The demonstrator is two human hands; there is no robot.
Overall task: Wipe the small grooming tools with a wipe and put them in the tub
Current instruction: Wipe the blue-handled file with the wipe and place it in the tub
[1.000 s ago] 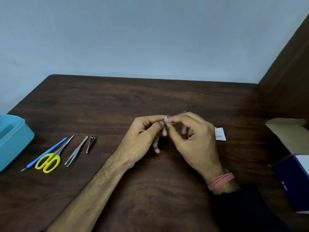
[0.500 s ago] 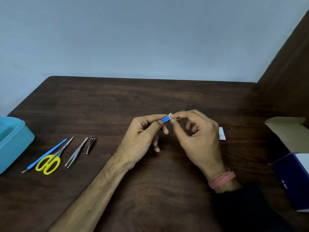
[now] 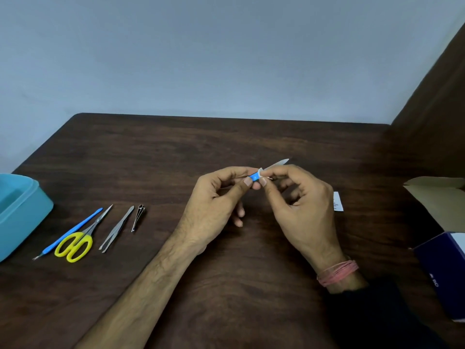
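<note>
At the middle of the table, my left hand point(image 3: 216, 205) pinches the blue handle point(image 3: 254, 177) of a small nail file. Its metal blade point(image 3: 278, 163) points up and to the right. My right hand point(image 3: 302, 210) pinches a small white wipe point(image 3: 260, 170) round the file just past the handle. On the left lie a blue cuticle tool point(image 3: 73, 230), yellow-handled scissors point(image 3: 75, 244), tweezers point(image 3: 117, 230) and a nail clipper point(image 3: 138, 217). The teal tub point(image 3: 25, 212) stands open at the left edge.
A torn white wipe packet point(image 3: 338, 201) lies on the table behind my right hand. At the right edge are an open cardboard flap point(image 3: 440, 195) and a dark blue box point(image 3: 445, 273). A brown wall panel closes off the right side.
My hands have drawn slightly apart, which uncovers the blue handle between them. The blade tip now shows further beyond my right fingers. The tools on the left have not moved.
</note>
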